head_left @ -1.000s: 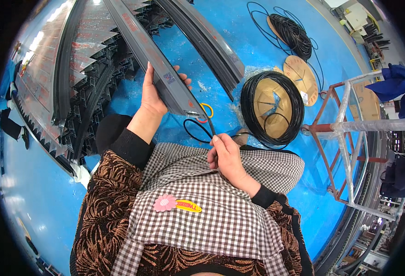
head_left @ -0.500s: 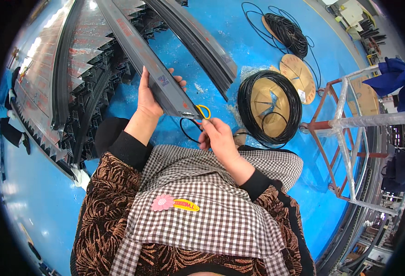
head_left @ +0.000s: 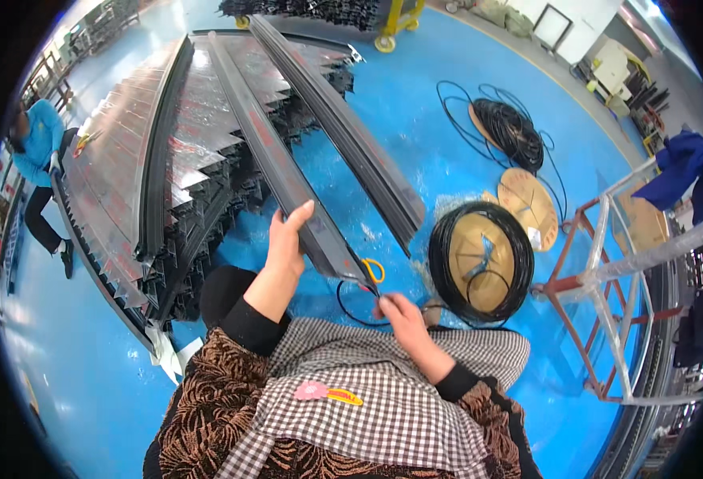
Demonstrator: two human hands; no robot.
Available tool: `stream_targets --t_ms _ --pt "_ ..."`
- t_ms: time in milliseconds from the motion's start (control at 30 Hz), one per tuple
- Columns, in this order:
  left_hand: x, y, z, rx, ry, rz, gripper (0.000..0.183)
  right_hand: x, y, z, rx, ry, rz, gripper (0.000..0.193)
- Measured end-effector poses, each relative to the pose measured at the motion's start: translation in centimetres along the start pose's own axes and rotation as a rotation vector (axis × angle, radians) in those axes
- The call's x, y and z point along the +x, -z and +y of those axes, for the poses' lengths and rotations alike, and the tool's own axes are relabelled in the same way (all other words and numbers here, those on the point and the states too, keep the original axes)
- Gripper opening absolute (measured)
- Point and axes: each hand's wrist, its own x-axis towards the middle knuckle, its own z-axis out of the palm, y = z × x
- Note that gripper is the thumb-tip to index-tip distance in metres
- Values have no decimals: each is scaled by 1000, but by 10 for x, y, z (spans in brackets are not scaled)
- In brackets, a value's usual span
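Observation:
A long dark grey profile (head_left: 270,160) slants toward me, its near end just above my lap. My left hand (head_left: 286,249) grips its left edge near that end, thumb on top and other fingers hidden beneath. At the tip, my right hand (head_left: 406,319) pinches a thin black cord (head_left: 351,313) between thumb and fingers. The cord loops below the profile's end and runs right, toward a large black coil. A yellow loop handle (head_left: 375,270) sticks out beside the tip; the rest of that tool is hidden.
A second dark profile (head_left: 343,132) lies to the right, beside a stack of profiles (head_left: 196,144). The black cord coil (head_left: 441,271) sits on the blue floor, with another coil (head_left: 511,132) beyond. A wrapped metal frame (head_left: 599,287) stands right. At far left is a person in blue (head_left: 39,148).
The view has tilted up, bringing a person at far left into sight. My left hand has shifted toward the profile's near end, its thumb now lying over the top. My right hand stays at the tip.

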Motion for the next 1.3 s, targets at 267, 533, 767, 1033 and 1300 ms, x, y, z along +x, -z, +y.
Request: stream_targets --t_ms 267,533,767,1033,1300 --pt "-13 5 14 -12 34 36 51 9 -14 -13 56 -68 -60 21" --pt "-6 15 10 31 29 30 43 -6 -11 -17 -257 65 -109 22" --pt "-8 20 9 39 32 21 38 -16 -7 -3 -227 86 -73 24" --pt "-4 21 3 39 6 16 37 -7 -15 -8 -11 -102 -178 23" --pt "2 24 2 36 4 -1 38 -5 -7 -5 10 -99 -123 22"
